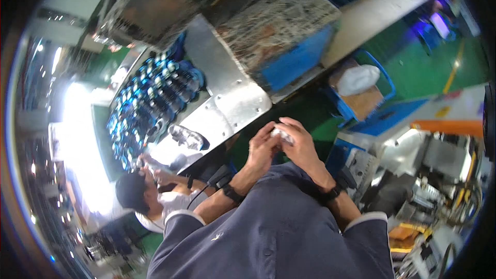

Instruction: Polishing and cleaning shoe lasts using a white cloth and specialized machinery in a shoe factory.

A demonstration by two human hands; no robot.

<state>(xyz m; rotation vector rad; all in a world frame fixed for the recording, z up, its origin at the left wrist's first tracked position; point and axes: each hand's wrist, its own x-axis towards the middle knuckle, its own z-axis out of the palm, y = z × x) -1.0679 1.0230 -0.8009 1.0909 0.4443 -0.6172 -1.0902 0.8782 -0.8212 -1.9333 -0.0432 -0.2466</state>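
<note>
Sitting low at the left by the metal bench (pixel 227 98) is another person (pixel 137 194), then the left hand (pixel 260 150) and right hand (pixel 299 147) meet in front of the body, both closed around a small pale part (pixel 281 134), just off the bench's near corner.

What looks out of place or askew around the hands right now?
Nothing clearly stands out. Both hands, left and right, close on a small pale part, too blurred to judge. A shiny part lies alone on the metal table, apart from the racked parts.
</note>
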